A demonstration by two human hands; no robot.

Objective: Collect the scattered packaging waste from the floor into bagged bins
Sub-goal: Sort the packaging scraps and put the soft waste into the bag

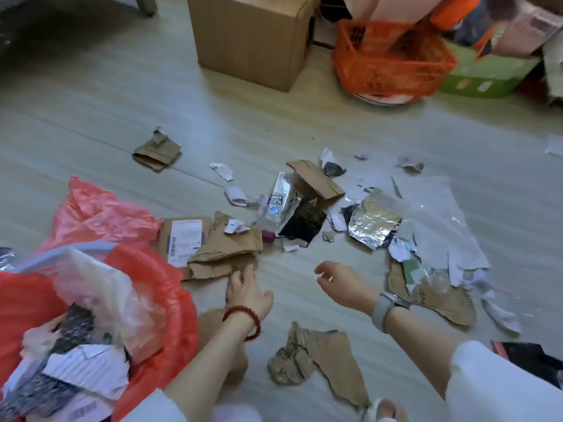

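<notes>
Head view: my left hand (243, 289) presses fingertips onto the near edge of a torn cardboard piece (225, 254) on the floor (91, 117), just beside the red-bagged bin (170, 287); whether it grips, I cannot tell. My right hand (344, 284) hovers empty, fingers loosely spread. Soda bottle (275, 205), foil wrapper (373, 223) and paper scraps lie scattered beyond.

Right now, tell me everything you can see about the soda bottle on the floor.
The soda bottle is clear plastic, crushed and lying on its side amid the litter, with a silvery label reading SODA and a purplish cap pointing toward the camera. It rests against a black foil scrap and brown cardboard. Neither hand touches it.
</notes>
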